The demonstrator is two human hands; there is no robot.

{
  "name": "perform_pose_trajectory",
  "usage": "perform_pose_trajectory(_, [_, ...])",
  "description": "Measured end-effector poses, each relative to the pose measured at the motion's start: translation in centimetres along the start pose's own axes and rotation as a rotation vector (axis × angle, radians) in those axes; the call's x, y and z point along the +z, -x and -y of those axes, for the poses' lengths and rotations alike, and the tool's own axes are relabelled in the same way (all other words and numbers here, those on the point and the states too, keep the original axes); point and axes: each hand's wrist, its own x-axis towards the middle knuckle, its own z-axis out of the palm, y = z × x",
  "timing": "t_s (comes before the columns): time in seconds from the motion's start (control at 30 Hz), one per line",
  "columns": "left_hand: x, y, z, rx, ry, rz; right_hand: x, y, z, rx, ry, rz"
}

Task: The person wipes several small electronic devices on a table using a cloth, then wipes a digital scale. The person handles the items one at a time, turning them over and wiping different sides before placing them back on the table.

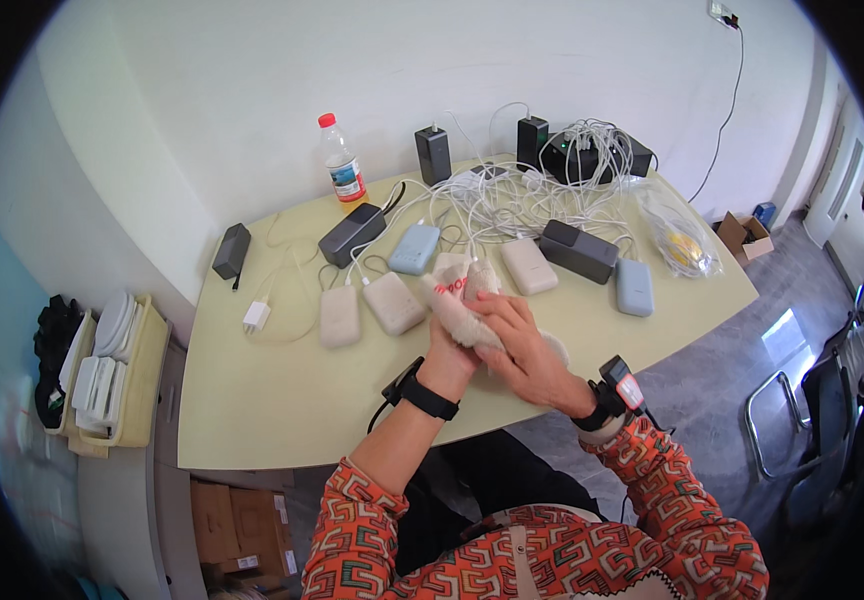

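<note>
A pale towelling cloth (456,321) with red lettering is bunched between my two hands above the table. My left hand (453,352) supports it from below, partly covered by its folds. Over the top lies my right hand (523,351), fingers curled onto the fabric. Whether something is wrapped inside the cloth is hidden. Just beyond it, a pale power bank (450,262) is partly covered. Two beige power banks, one (339,318) further left and one (394,303) nearer, lie beside my left hand. Another beige power bank (528,266) lies beyond my right hand.
Tangled white cables (507,202) spread across the table's back from a black charging unit (597,161). Around them are blue power banks (414,249), dark power banks (578,251), a drink bottle (345,174) and a plastic bag (679,240). A white charger (256,316) lies left.
</note>
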Motion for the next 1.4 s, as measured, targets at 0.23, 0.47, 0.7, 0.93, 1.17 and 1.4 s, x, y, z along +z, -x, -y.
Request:
perform_pose_trajectory(0.23, [1.2,0.7,-1.3,-0.221,0.009,0.058,-0.9,2.7,1.3,-0.121,0.177,0.092])
perform_pose_trajectory(0.47, [3.2,2.0,-1.6,-0.283,-0.122,-0.011,-2.3,4.1,1.1,-0.107,0.279,0.124])
perform_pose_trajectory(0.7, [1.8,0.7,-1.6,-0.204,-0.075,0.156,-2.2,4.7,0.4,-0.021,0.3,0.054])
perform_pose_trajectory(0.93, [2.2,0.4,-1.0,-0.053,-0.117,0.043,-4.0,2.3,-1.8,0.66,-0.795,-0.353])
perform_pose_trajectory(1.17, [2.4,0.5,0.6,0.04,-0.386,-0.09,1.1,1.2,-0.9,0.648,-0.815,-0.223])
perform_pose_trajectory(1.4, [2.9,0.7,1.4,0.159,-0.476,-0.164,2.4,2.0,-0.5,0.767,-0.986,-0.423])
